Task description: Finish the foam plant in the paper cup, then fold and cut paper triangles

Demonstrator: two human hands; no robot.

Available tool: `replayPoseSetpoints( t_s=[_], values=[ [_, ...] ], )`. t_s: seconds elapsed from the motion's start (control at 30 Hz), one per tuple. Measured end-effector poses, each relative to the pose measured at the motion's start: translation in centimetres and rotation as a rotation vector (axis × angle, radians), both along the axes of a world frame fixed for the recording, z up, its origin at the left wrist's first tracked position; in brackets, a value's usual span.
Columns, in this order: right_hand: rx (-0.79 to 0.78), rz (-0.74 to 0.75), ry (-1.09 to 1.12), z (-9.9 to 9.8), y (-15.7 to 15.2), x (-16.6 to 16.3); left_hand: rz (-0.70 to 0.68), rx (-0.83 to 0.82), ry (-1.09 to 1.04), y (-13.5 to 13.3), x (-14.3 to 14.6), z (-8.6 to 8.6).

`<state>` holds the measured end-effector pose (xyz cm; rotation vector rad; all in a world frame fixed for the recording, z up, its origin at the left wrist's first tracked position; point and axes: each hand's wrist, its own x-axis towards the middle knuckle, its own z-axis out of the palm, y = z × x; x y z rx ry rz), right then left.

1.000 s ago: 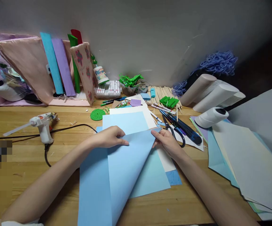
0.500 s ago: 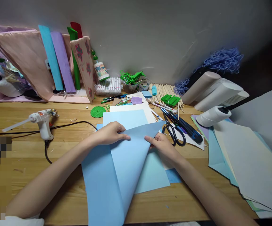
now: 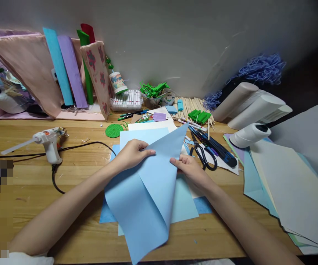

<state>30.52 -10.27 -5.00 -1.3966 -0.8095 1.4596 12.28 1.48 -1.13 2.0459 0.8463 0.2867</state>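
Note:
Between my two hands is a sheet of light blue paper (image 3: pixel 139 206), curled over on itself so that one corner points up and away to the right. My left hand (image 3: pixel 134 152) pinches its upper left edge, thumb on top. On the right side, my right hand (image 3: pixel 188 167) grips the curled edge, with its thumb on the paper and its other fingers partly hidden behind. Beneath lie more sheets, among them a pale blue-green paper (image 3: pixel 185 206) and a darker blue sheet (image 3: pixel 203 206). Black-handled scissors (image 3: pixel 203 154) rest just beyond my right hand.
A white glue gun (image 3: pixel 51 145) with a black cord stands at the left. Stacked paper sheets (image 3: pixel 291 184) and a white thread cone (image 3: pixel 249 135) are at the right. Markers (image 3: pixel 127 100), wooden sticks (image 3: pixel 192 105), green strips (image 3: pixel 153 90) and a pink box (image 3: pixel 96 77) line the back.
The blue sheet has turned: its pointed corner now stands higher and its lower end has swung to the right, uncovering the darker sheet at left. Both hands keep their hold.

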Motion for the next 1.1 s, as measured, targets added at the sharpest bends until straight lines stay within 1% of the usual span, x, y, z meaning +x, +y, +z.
replayPoseSetpoints(
  t_s=[0.2,0.33,0.4,0.47,0.5,0.57,0.67,0.73,0.8,0.9,1.0,1.1],
  values=[
    [0.015,0.031,0.019,0.3,-0.1,-0.2,0.08,-0.022,-0.028,-0.2,0.1,0.2],
    [0.015,0.004,0.011,0.5,-0.1,0.0,0.11,-0.061,-0.015,0.0,-0.1,0.3],
    [-0.017,0.061,0.026,0.6,-0.1,0.1,0.034,-0.164,0.055,0.2,-0.4,0.5],
    [-0.06,0.146,0.032,0.8,-0.2,-0.1,-0.084,-0.324,0.137,0.4,-0.7,0.8],
    [-0.071,0.183,0.027,0.8,-0.3,-0.3,-0.121,-0.401,0.156,0.4,-0.9,1.0],
    [-0.062,0.241,0.017,0.9,-0.5,-1.0,-0.11,-0.516,0.146,0.2,-1.0,1.2],
    [-0.015,0.291,0.027,0.9,-0.7,-2.1,-0.027,-0.605,0.07,-0.6,-0.7,1.1],
    [0.002,0.279,0.014,1.0,-0.8,-2.5,-0.002,-0.603,0.014,-1.0,-0.4,0.9],
    [0.019,0.253,-0.02,1.1,-0.8,-2.7,0.035,-0.552,-0.026,-1.1,-0.3,1.0],
    [0.04,0.238,-0.049,1.2,-0.7,-2.5,0.142,-0.485,-0.03,-0.6,-0.4,1.4],
    [0.037,0.236,-0.052,1.4,-0.7,-2.4,0.22,-0.49,-0.042,0.2,-0.8,1.9],
    [0.029,0.23,-0.062,1.6,-0.7,-2.3,0.245,-0.497,-0.054,0.9,-1.1,1.9]
  ],
)
